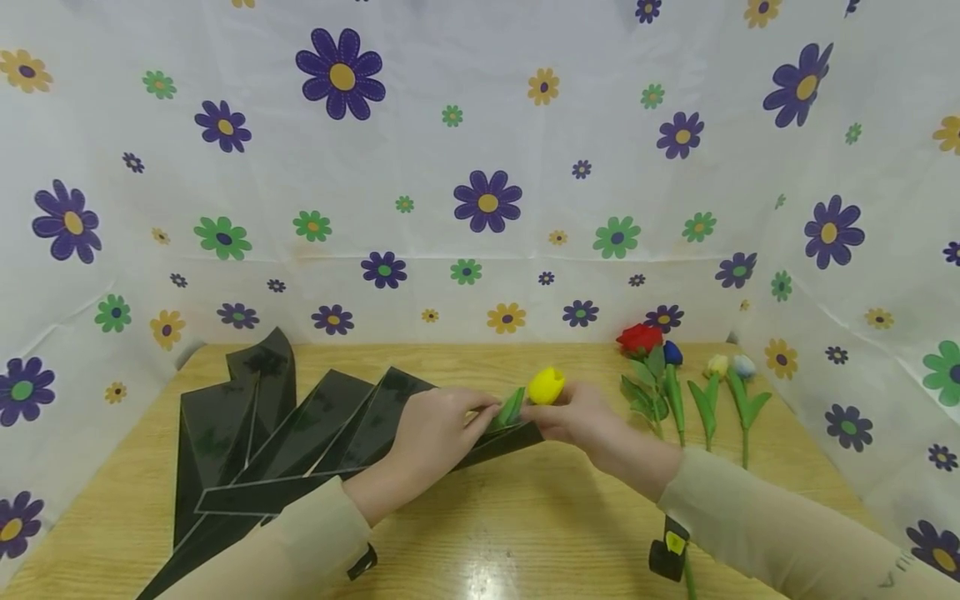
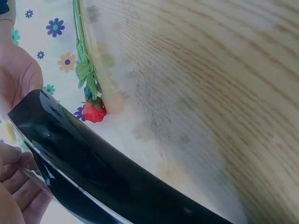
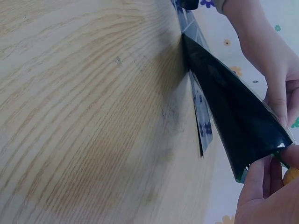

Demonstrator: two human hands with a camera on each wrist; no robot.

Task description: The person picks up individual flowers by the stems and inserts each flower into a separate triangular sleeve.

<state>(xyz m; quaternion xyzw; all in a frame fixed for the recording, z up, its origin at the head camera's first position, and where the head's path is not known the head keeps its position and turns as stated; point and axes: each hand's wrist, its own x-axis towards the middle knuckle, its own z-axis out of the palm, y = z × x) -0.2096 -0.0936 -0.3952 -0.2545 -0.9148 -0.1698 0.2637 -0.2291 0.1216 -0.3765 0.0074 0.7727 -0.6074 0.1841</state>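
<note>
A yellow artificial tulip (image 1: 546, 387) has its stem going into the mouth of a glossy black wrapping sleeve (image 1: 498, 446), a green leaf (image 1: 512, 408) showing beside the bloom. My right hand (image 1: 588, 417) pinches the tulip just below its head, fingers at the sleeve's mouth; in the right wrist view the thumb crosses the stem near the bloom (image 3: 290, 176). My left hand (image 1: 438, 425) pinches the upper edge of the sleeve near the leaf. In the left wrist view, the sleeve (image 2: 93, 149) hides most of the tulip. The lower stem is out of sight inside it.
More black wrapping pieces with pale edges (image 1: 217, 425) lie at the left of the wooden table (image 1: 487, 533). On the right lie a red rose (image 1: 640, 338), a blue tulip (image 1: 672, 353), a pale yellow tulip (image 1: 717, 365) and a light blue one (image 1: 743, 366).
</note>
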